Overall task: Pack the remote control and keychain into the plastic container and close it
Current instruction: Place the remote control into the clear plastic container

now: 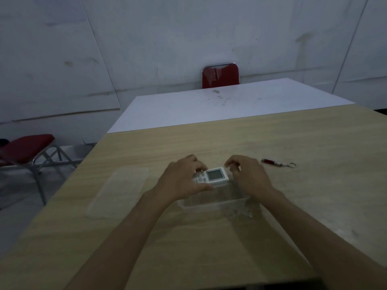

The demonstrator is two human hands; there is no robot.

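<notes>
A white remote control (215,176) with a grey screen is held over the far end of a clear plastic container (211,203) on the wooden table. My left hand (182,177) grips the remote's button end. My right hand (247,176) hovers at its screen end with fingers curled, and whether it touches the remote is unclear. The container's clear lid (119,191) lies flat to the left. A dark red keychain (277,163) with a metal ring lies on the table to the right, apart from both hands.
The wooden table (272,216) butts against a white table (219,105) beyond it. A red chair (220,75) stands at the far side and another red chair (27,149) stands on the left beside the table edge.
</notes>
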